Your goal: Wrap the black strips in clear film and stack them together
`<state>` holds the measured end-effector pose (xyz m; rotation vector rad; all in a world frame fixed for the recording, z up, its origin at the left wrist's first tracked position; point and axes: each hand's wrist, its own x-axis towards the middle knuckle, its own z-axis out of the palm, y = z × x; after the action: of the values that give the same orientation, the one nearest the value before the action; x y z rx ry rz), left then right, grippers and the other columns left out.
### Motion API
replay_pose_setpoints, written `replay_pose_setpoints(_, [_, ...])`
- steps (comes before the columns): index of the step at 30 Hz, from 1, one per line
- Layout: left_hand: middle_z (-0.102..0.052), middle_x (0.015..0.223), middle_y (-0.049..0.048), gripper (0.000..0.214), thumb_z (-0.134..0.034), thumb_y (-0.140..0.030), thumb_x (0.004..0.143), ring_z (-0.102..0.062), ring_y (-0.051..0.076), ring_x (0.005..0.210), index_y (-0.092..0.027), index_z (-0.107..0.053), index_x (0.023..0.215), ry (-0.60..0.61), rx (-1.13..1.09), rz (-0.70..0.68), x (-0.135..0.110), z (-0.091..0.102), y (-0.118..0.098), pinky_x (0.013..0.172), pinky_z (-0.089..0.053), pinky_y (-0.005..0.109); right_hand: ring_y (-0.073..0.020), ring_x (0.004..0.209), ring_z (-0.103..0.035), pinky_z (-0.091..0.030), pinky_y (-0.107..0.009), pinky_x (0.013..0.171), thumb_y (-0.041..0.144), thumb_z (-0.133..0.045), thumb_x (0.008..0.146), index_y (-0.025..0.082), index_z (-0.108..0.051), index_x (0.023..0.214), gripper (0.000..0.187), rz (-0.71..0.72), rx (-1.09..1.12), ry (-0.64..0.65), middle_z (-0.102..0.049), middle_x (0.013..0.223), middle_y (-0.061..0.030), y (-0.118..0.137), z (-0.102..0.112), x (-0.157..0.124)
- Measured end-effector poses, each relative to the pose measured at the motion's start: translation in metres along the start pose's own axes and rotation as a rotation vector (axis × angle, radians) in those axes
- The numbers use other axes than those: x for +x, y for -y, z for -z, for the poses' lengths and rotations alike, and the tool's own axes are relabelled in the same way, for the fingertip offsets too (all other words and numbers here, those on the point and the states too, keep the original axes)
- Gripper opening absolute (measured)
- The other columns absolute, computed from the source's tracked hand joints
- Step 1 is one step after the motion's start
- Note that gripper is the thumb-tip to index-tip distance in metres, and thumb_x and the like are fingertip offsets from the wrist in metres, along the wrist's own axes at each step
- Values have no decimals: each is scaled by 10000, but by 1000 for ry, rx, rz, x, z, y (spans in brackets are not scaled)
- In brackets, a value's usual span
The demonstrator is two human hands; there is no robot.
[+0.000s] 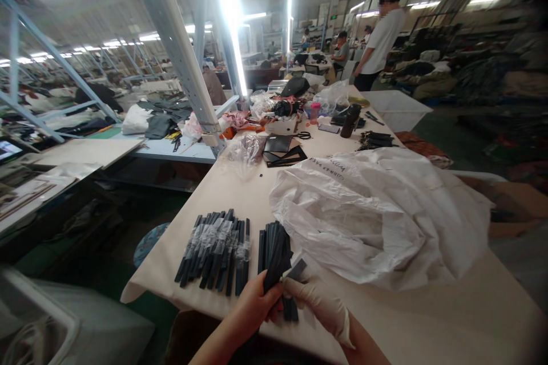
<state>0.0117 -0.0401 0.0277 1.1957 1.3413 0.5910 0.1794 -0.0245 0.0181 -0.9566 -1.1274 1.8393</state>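
Observation:
My left hand (252, 302), bare, is closed around a bundle of black strips (276, 256) just above the near table edge. My right hand (319, 302), in a pale glove, pinches the end of one dark strip (296, 269) sticking out of that bundle. To the left of the hands, a row of black strips banded with clear tape (216, 251) lies flat on the beige table (240, 188). A big crumpled white plastic bag (377, 211) lies just right of my hands.
Further up the table are black flat pieces (282, 151), scissors (303, 135), a dark bottle (350, 120), a pink cup (315, 111) and clear bags. A slanted blue metal post (180, 51) stands at the table's left. A person in a white shirt (381, 40) stands at the far right.

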Motion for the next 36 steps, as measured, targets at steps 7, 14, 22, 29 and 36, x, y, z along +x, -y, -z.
replay_pose_setpoints(7, [-510,506,-71,272,-537,-402,715,-411,45,364,-156,-472,812,-27,22,61,-8,8,7,366,-305,158,-49,455,-330,-206,-197,417,400,-708,623,160,-631,741,279,-56,256,-299,-512,553,44,-15,3,9])
replay_pose_setpoints(14, [-414,382,-106,418,-606,-528,635,-266,29,279,-167,-496,814,-187,-97,50,-6,12,4,315,-172,165,-96,507,-467,-348,-212,465,461,-670,642,175,-657,774,316,2,340,-183,-577,585,11,-10,-16,18])
replay_pose_setpoints(22, [-375,352,-110,472,-578,-601,612,-254,36,274,-169,-491,782,-273,-107,70,4,13,23,307,-166,177,-135,612,-543,-427,-243,555,506,-635,660,188,-669,800,349,-69,527,-209,-623,672,-13,-23,-32,40])
replay_pose_setpoints(29, [-393,414,-97,469,-519,-629,662,-296,44,318,-172,-460,749,-322,-106,47,12,30,58,328,-237,173,-103,458,-464,-331,-219,407,538,-581,690,217,-660,739,335,-189,493,-180,-547,520,21,-53,-50,65])
replay_pose_setpoints(36, [-581,605,21,376,-383,-521,791,-590,181,594,-168,-509,781,-634,134,91,56,91,92,570,-447,271,-49,420,-411,-352,-179,408,346,-718,626,179,-669,840,276,-162,563,-222,-512,517,55,-57,-27,101])
